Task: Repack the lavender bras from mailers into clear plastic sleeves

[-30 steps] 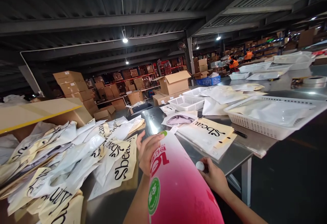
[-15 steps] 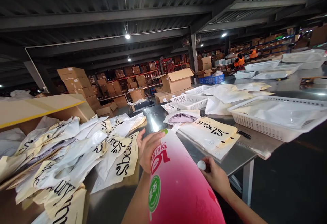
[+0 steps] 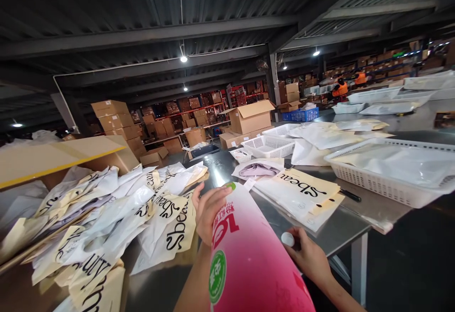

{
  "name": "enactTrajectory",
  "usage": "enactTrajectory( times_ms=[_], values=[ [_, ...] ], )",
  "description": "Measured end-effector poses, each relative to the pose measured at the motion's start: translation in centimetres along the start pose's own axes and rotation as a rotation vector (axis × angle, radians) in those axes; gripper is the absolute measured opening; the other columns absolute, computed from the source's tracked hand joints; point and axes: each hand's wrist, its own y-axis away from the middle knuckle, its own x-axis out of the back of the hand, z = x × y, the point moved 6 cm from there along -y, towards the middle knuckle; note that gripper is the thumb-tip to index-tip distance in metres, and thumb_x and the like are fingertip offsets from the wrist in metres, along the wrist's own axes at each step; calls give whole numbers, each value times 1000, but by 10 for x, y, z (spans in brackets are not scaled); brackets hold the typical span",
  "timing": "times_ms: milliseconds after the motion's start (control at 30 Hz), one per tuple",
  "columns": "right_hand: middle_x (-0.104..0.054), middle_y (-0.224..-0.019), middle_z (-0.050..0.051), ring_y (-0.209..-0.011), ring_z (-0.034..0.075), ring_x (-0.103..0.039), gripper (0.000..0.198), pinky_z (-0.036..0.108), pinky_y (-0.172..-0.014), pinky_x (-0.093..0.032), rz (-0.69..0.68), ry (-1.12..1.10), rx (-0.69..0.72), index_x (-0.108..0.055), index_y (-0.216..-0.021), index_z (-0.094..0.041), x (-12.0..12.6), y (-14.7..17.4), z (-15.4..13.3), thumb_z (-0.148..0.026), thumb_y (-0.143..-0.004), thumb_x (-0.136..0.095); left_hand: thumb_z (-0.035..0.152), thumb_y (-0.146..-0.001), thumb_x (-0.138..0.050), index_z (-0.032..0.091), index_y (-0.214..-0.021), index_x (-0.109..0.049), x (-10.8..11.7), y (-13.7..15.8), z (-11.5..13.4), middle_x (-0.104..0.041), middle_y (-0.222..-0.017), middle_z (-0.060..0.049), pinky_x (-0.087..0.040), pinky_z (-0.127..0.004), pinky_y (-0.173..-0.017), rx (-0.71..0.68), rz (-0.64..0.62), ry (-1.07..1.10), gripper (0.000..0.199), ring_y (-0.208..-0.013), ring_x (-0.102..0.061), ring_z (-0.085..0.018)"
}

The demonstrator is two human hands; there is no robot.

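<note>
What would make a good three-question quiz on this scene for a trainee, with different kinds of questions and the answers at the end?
1. Multiple choice: what does the right hand hold? A, a roll of tape; B, a small white cap; C, a pair of scissors.
2. True or false: the left hand touches the pink container.
3. Fill in the missing word: in the picture, the pile of printed bags lies to the ____ of the pink container.

Key: 1, B. 2, true. 3, left.
</note>
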Motion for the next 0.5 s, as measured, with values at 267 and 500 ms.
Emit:
enactTrajectory(
  times_ms=[267, 500],
  values=[
    [-74, -100, 3, -93, 32, -71, 35, 41, -73, -51, 10, -12, 21, -50, -93, -30, -3, -3, 6, -54, -68, -56, 23, -97, -45, 30, -118, -59, 1, 0, 3, -74, -104, -2, -36, -47, -108, -48, 26, 90, 27, -98, -69, -20],
    [-73, -108, 7, -98, 31, -70, 40, 40, -77, -51, -22, 6, 13, -49, -99, -27, -2, -1, 2, -55, -70, -55, 26, -97, -44, 28, -113, -58, 1, 3, 0, -75, -99, -2, -38, -47, -108, -38, 15, 36, 21, -96, -70, -20]
  ],
)
